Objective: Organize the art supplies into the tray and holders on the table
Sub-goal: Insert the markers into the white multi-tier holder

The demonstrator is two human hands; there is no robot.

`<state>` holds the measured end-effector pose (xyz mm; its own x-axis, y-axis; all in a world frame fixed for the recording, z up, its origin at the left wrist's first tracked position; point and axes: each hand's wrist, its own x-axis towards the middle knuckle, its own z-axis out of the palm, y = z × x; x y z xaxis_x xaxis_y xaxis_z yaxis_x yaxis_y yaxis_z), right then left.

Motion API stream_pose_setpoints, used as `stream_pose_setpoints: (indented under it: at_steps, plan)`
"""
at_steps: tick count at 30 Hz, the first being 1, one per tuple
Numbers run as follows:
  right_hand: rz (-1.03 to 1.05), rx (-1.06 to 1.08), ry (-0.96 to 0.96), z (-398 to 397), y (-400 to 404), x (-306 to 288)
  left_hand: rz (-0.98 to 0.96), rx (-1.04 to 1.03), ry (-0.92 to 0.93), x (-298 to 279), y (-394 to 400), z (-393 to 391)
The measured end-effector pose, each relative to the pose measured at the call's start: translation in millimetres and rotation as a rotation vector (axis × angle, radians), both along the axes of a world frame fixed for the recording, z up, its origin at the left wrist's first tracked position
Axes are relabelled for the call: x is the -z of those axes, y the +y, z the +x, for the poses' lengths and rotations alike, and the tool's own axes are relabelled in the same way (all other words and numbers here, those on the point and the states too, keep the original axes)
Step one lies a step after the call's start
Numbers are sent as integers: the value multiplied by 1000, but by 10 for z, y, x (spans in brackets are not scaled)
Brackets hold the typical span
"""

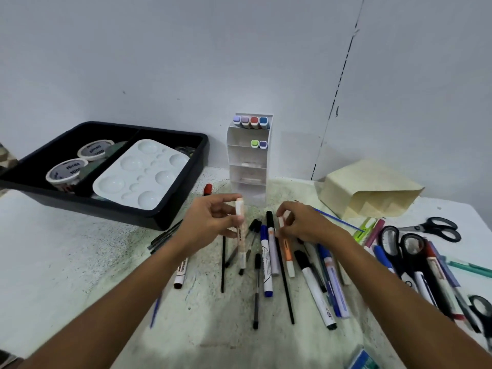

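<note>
My left hand (210,222) grips a pale peach marker (241,235) and holds it upright above the table. My right hand (300,222) pinches the top of an orange marker (287,251) whose lower end lies among the loose pens. In front of both hands stands a white tiered marker holder (249,166) with several coloured markers in its top two rows. At the left sits a black tray (183,201) with a white paint palette (141,174) and two tape rolls (66,171) in it. Several markers and pens (266,265) lie scattered below my hands.
A cream paper-bag holder (370,190) lies open at the back right. Scissors (431,227) and more scissors (399,243) lie at the right with further markers and pens. A red-capped marker (207,189) lies by the tray. A blue packet (364,360) sits at the bottom edge.
</note>
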<state>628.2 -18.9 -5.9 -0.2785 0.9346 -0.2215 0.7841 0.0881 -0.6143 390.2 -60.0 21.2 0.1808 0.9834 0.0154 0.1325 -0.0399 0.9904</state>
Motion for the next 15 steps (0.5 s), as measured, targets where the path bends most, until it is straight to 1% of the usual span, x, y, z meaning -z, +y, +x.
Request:
stream_pose_setpoints:
  at_steps: [2,4,7,9,11,13,15]
  plan:
    - [-35,23,135,-23,-1,-149,30,-17,-29,-107,75,-40]
    - [-30,60,319,-70,-13,-341,96,-49,-44,-244,148,-65]
    - [12,122,619,-145,-52,-646,249,-102,-59,-468,232,-83]
    - [61,126,764,-195,-77,-840,372,-132,-67,-604,294,-105]
    - [160,123,849,-259,-115,-1009,499,-154,-58,-719,342,-132]
    - [319,149,879,-342,-151,-1141,634,-157,-31,-795,389,-160]
    - [481,165,892,-432,-170,-1223,784,-207,59,-827,450,-181]
